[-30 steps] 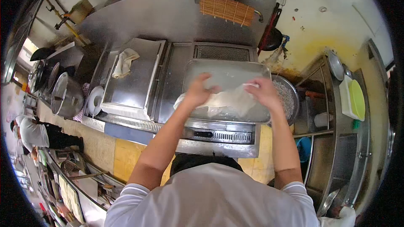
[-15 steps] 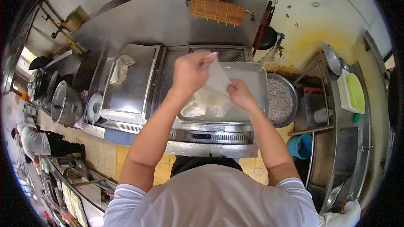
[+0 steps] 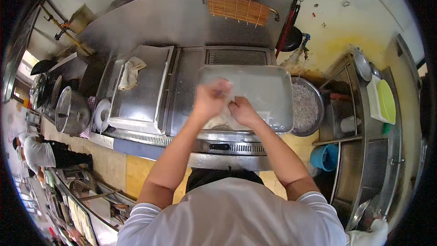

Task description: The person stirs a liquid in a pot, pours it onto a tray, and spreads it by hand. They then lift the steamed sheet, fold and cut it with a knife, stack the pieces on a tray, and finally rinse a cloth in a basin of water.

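The thin pale sheet (image 3: 226, 113) is located between my two hands, over the near left part of the shallow rectangular tray (image 3: 268, 86). My left hand (image 3: 213, 99) is closed on the sheet, fingers curled, and blurred; the exact finger contact cannot be read. My right hand (image 3: 243, 110) is closed in a loose fist on the sheet's other side, just beside the left and slightly nearer my body. More pale material (image 3: 218, 122) lies low in the tray, below my left hand; I cannot tell whether it joins the sheet. The tray rests on the steel surface (image 3: 184, 75), with a perforated panel (image 3: 236, 56) behind it. To the right, close against the tray, stands a round metal bowl (image 3: 320, 111) containing small pale pieces (image 3: 303, 107). To the left, a flat steel cover (image 3: 139, 105) carries a crumpled cloth (image 3: 131, 74). A slatted mat (image 3: 238, 9) hangs at the rear, and a blue bucket (image 3: 324, 157) sits low at the right.
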Available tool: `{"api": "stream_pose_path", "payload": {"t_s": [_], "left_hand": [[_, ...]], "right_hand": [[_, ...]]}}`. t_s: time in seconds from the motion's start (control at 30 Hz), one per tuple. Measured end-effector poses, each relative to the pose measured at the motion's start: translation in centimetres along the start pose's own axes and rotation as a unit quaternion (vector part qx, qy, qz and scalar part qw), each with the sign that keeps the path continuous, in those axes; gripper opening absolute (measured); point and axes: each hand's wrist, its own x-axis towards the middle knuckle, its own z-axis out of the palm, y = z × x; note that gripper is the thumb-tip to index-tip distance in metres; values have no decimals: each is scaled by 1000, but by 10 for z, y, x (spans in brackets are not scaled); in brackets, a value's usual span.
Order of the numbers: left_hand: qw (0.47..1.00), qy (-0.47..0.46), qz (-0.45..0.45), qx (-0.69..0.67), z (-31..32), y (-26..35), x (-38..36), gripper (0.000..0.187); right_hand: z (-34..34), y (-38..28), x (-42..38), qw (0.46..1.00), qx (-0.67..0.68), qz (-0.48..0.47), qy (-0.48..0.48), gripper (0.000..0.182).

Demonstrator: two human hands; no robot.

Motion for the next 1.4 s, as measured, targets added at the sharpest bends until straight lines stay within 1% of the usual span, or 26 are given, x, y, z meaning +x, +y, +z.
{"api": "stream_pose_path", "payload": {"t_s": [0.03,0.1,0.2,0.23,0.27,0.33,0.43,0.47,0.53,0.6,0.63,0.67,0.7,0.77,0.8,0.87,0.9,0.93,1.0,1.03,1.13,1.17,1.23,1.27,1.33,1.4], "left_hand": [[998,41,24,32,-21,-1,7,13],[987,113,-111,40,-60,1,12,12],[979,142,-122,76,-59,-100,-29,15],[972,87,-174,133,-47,-128,-48,18],[956,35,-223,187,-32,-144,-64,23],[935,-94,-142,310,-3,-151,-84,32],[897,-219,-189,335,13,-155,-82,33],[863,-275,-183,381,16,-155,-73,32],[913,-200,-167,313,26,-144,-55,28],[959,-136,-122,215,34,-109,-34,21],[979,-109,-83,152,36,-76,-22,16],[989,-81,-42,120,41,-56,-12,14],[995,-50,4,88,42,-37,0,14],[999,14,6,48,25,9,14,19],[999,45,9,28,16,23,20,22],[988,123,91,13,-19,23,28,24],[987,151,52,29,-37,16,24,23],[979,192,73,19,-51,1,20,10],[972,197,-63,112,-74,-12,-2,18],[966,213,-86,121,-81,-45,-15,21],[944,238,-170,150,-93,-169,-54,28],[935,244,-202,160,-94,-187,-60,30],[934,173,-229,211,-82,-167,-61,32],[931,139,-241,236,-72,-152,-61,33],[973,97,-142,156,-36,-128,-41,37],[998,-9,-10,69,1,-78,-14,40]], "right_hand": [[6,41,7,994,-104,-20,19,24],[-8,132,10,960,-274,-30,43,24],[-31,154,-8,908,-412,8,67,22],[-34,154,-14,889,-450,26,78,22],[-29,151,-16,880,-460,-22,118,22],[-9,142,-18,851,-474,-124,189,23],[3,152,-8,913,-406,37,13,21],[1,156,-5,912,-405,66,0,21],[-11,137,1,907,-401,123,-28,21],[-28,67,3,954,-287,87,-6,25],[-26,45,8,989,-146,1,36,24],[-23,33,12,993,0,-84,80,24],[-23,28,20,994,38,-79,65,23],[-24,24,27,990,115,-69,34,22],[-26,31,25,995,56,-67,51,21],[-41,60,19,993,-63,-62,83,20],[-55,76,16,991,-94,-55,80,21],[-68,94,10,988,-123,-46,76,22],[-82,131,5,980,-150,-75,109,21],[-87,142,3,974,-163,-89,128,21],[-105,151,2,988,-113,-27,100,17],[-108,149,4,993,-62,-23,96,17],[-108,126,3,995,43,-16,83,17],[-108,108,3,996,35,-37,80,16],[-110,25,-8,994,20,-82,75,16],[-109,-33,-10,995,2,-90,32,22]]}}
